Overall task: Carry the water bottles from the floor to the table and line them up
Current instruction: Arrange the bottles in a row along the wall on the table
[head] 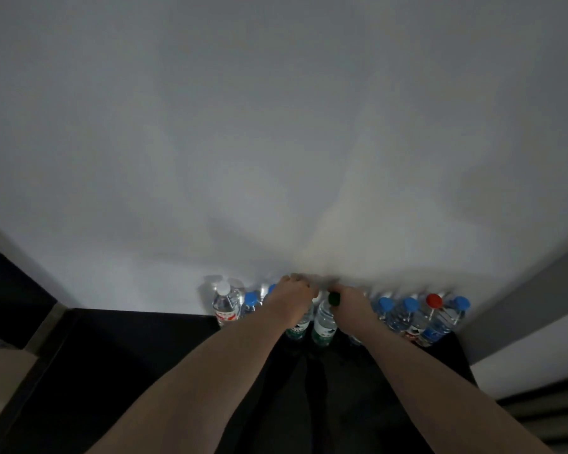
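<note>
Several water bottles stand in a row on a black table (145, 355), against a white wall. My left hand (292, 296) covers the top of a green-labelled bottle (297, 329) in the middle of the row. My right hand (351, 301) grips the neck of a second green-labelled bottle (324, 322) with a dark green cap. To the left stand a white-capped bottle (227, 303) and a blue-capped bottle (250, 303). To the right stand blue-capped bottles (402, 314) and a red-capped bottle (418, 322).
The white wall (276, 142) rises directly behind the row. The table's left edge (46, 371) borders a pale floor. A grey and white panel (522, 322) stands at the right end of the row.
</note>
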`<state>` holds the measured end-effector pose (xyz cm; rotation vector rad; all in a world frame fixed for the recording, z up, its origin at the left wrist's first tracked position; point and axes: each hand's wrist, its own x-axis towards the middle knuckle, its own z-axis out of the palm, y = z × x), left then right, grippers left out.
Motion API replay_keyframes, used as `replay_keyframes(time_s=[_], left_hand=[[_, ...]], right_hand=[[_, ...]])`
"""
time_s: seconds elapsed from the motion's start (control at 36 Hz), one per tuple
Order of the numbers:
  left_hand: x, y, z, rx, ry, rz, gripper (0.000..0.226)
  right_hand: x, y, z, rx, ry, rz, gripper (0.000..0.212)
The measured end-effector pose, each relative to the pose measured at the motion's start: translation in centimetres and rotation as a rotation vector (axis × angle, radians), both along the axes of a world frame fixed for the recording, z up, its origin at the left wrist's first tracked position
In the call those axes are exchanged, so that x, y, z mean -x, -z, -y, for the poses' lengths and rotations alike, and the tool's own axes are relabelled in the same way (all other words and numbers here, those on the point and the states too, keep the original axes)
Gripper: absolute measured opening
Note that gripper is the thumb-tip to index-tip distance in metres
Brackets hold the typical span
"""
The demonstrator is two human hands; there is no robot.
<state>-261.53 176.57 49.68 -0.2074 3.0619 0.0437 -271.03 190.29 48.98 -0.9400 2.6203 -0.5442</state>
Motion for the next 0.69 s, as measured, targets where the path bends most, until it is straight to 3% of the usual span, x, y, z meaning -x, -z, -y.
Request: replay_keyframes(time_s=[0.14,0.42,0.69], left_hand=[[0.5,0.1,-0.2,-0.124,-0.050,-0.037,0.038],[-0.8,1.1,0.5,-0.257,-0.097,-0.084,0.043],[0.2,-0.5,0.6,-0.183,-0.061,-0.046,0.026]], right_hand=[[0.0,0.3,-0.1,0.029,-0.010,-0.012,0.030],[-1.4,0.2,0.8,0.099,0.029,0.018,0.032],[-2.0,-1.7,-2.7,-0.032,0.055,-0.023,0.057]])
